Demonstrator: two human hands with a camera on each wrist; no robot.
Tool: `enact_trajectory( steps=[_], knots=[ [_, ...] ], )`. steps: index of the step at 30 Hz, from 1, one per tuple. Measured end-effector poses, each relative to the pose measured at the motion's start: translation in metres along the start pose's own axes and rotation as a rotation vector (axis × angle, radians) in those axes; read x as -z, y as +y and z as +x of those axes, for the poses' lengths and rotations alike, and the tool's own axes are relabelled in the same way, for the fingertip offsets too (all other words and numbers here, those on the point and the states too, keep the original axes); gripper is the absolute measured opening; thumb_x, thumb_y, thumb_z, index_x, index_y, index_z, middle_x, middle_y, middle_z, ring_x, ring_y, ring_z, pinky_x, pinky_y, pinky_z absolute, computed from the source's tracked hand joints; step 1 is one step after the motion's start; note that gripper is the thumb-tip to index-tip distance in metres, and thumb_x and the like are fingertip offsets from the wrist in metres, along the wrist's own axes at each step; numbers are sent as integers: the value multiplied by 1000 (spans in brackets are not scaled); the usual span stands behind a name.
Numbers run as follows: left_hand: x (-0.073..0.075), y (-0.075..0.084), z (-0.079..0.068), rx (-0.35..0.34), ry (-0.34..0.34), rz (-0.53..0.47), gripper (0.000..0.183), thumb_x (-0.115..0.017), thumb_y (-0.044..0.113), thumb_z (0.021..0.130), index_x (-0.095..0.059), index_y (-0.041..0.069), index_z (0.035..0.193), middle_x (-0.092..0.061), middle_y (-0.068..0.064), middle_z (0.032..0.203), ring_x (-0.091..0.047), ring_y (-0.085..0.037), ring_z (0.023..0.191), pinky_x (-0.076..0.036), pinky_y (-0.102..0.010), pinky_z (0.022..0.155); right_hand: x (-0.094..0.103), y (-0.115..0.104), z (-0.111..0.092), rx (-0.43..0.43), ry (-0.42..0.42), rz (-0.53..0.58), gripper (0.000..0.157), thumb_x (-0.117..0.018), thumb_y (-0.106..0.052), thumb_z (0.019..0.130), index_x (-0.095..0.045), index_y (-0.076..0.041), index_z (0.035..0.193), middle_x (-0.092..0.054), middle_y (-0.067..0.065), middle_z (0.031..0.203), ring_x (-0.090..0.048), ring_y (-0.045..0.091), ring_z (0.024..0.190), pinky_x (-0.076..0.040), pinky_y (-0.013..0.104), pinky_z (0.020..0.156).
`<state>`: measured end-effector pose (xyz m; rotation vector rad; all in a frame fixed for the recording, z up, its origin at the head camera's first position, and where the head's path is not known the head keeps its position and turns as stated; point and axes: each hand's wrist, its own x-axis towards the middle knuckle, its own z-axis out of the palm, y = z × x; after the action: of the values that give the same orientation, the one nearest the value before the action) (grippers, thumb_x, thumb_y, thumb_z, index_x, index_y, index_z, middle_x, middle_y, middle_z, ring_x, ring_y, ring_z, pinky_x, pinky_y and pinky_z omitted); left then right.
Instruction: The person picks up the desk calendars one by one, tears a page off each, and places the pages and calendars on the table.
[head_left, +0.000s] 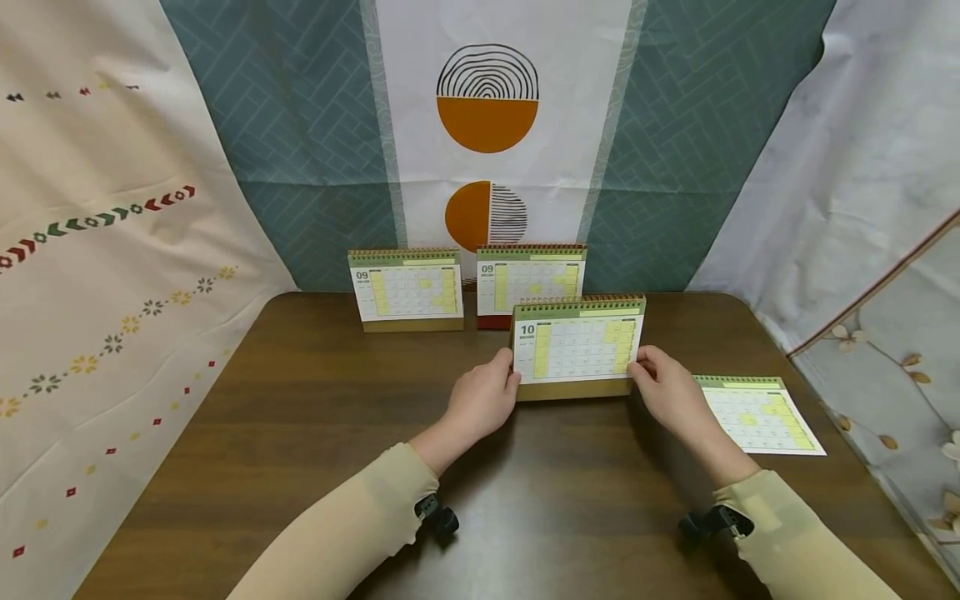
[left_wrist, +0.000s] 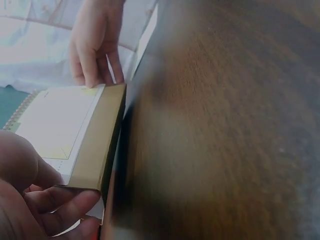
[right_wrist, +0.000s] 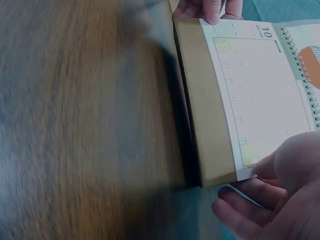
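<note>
Both hands grip a tan-based desk calendar (head_left: 577, 346) showing month 10, one at each side edge. The left hand (head_left: 483, 392) pinches its left edge, thumb on the front and fingers behind. On the opposite edge, the right hand (head_left: 667, 392) holds the calendar the same way. In the left wrist view, the tan base (left_wrist: 97, 140) stands close over the wooden table. The right wrist view shows the page (right_wrist: 255, 90) and its wire spiral along the top. Behind the held calendar, a red-based calendar (head_left: 528, 275) showing month 09 is partly covered by it.
At the back left stands another tan-based calendar (head_left: 408, 287) open to 09. A calendar sheet (head_left: 761, 414) lies on the table's right side, partly behind the right hand. The brown table (head_left: 300, 433) meets patterned cloths (head_left: 315, 150) at the back and sides.
</note>
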<state>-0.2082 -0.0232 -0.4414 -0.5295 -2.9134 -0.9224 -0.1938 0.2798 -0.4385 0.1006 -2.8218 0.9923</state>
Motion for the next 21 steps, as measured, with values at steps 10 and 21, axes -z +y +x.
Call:
enact_trajectory(
  steps=[10,21],
  knots=[
    [-15,14,17,-24,-38,49,14,-62,21,115,-58,9,111,-60,-4,74,-57,-23,64,-48,-43,61,13,16,0,38,77,-124,31,-61,-18,113,-70,3,135,-77,24,121,-63,28,79,-47,44,71],
    [-32,29,43,-52,-76,159,15,-61,25,115,-60,10,113,-65,-3,81,-63,-21,69,-50,-42,61,27,38,3,8,82,-173,33,-58,-20,114,-68,5,134,-76,26,120,-68,34,84,-49,48,70]
  ],
)
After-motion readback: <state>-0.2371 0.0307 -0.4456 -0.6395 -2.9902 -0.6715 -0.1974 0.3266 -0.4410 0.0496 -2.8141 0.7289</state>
